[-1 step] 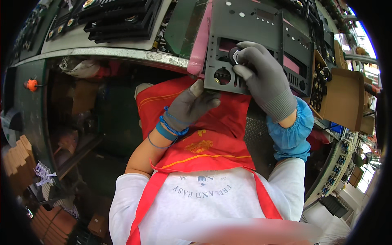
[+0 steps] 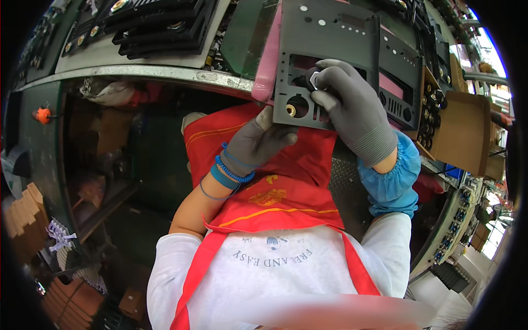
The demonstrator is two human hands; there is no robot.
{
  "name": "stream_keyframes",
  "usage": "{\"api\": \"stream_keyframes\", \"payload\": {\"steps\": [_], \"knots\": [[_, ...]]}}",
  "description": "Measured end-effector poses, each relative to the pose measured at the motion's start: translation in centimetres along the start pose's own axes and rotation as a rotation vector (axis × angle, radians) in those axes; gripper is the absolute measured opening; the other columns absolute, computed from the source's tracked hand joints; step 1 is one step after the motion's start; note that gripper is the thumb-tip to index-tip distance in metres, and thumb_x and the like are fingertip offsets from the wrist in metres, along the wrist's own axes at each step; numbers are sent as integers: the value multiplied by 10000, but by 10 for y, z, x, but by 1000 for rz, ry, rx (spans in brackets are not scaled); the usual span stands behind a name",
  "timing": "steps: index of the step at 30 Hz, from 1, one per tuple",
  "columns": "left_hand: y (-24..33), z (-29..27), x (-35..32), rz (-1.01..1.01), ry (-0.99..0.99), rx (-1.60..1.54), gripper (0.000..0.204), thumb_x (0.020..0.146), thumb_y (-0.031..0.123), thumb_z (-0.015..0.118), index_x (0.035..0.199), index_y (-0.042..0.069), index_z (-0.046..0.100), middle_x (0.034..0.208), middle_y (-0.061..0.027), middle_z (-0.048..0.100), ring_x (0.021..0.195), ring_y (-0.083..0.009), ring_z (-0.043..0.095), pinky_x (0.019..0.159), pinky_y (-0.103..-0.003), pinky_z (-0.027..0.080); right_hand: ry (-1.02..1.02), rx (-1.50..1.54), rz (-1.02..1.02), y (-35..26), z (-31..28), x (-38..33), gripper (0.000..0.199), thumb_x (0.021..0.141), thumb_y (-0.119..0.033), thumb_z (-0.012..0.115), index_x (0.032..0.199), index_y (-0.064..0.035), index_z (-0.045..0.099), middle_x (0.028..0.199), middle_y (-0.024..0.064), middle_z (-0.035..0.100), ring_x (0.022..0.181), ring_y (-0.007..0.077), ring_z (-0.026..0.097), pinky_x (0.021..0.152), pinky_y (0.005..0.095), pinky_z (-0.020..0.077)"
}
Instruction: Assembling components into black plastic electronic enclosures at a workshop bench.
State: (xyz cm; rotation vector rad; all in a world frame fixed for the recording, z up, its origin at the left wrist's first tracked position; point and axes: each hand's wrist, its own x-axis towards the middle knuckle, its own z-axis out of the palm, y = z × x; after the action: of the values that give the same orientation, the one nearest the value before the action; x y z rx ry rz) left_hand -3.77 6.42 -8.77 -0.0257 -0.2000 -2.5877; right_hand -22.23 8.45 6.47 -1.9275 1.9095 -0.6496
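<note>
A dark grey metal panel (image 2: 330, 47) with round holes, slots and a rectangular opening lies at the bench edge in front of me. My right hand (image 2: 355, 104), in a grey glove, pinches a small round black piece with a pale face (image 2: 314, 78) over that opening. Gloved too, my left hand (image 2: 256, 142) is at the panel's near left corner, its fingers bent and partly hidden beneath the edge. What it may hold there is out of sight. Through the round hole nearest that corner shows a brass-coloured fitting (image 2: 291, 110).
Pink padding (image 2: 267, 69) runs along the panel's left side. A second dark panel (image 2: 399, 71) lies to the right, beside a cardboard box (image 2: 459, 126) and several round black parts (image 2: 432, 107). Black panels (image 2: 165, 27) are stacked at the far left, behind the bench's metal edge (image 2: 148, 70).
The panel has shifted slightly left, and the brass fitting now shows more plainly in the round hole. My right hand has moved a little left and down with the black piece.
</note>
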Motion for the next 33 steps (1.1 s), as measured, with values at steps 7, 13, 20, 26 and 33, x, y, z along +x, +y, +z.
{"api": "stream_keyframes", "payload": {"steps": [7,13,20,26,33], "knots": [[-3,-1,12,-48,-150,-183,536,984,328,513,1408,38,362,1348,-123,496,1216,-266,532,1002,-420,493,10,40,33,-3,6,-1,180,812,-52,668,955,-20,562,1109,145,604,988,332,619,827,361,505],[6,10,4,-34,104,63,545,981,353,516,1411,52,368,1348,-131,500,1250,-260,507,1030,-429,474,-17,31,64,-4,5,1,184,807,-54,677,942,-17,558,1107,139,610,985,329,621,821,359,505],[33,31,6,-135,72,49,525,1024,393,392,1375,3,407,1337,-140,513,1218,-262,530,1018,-449,470,-55,-19,79,-6,4,5,202,799,-61,688,954,-13,568,1141,138,616,1016,327,620,831,358,505],[25,30,16,-104,62,-105,461,1027,356,397,1325,10,462,1281,-150,558,1194,-276,550,1016,-454,471,-218,6,-407,2,-5,20,286,774,-101,706,1044,-56,622,1198,143,613,1144,350,555,976,426,429],[22,35,16,-48,-17,-157,459,1027,358,401,1326,15,459,1271,-163,560,1177,-298,565,1030,-464,466,-286,-83,-552,1,-18,24,290,811,-166,678,1090,-90,652,1289,113,570,1159,301,552,988,427,420]]}}
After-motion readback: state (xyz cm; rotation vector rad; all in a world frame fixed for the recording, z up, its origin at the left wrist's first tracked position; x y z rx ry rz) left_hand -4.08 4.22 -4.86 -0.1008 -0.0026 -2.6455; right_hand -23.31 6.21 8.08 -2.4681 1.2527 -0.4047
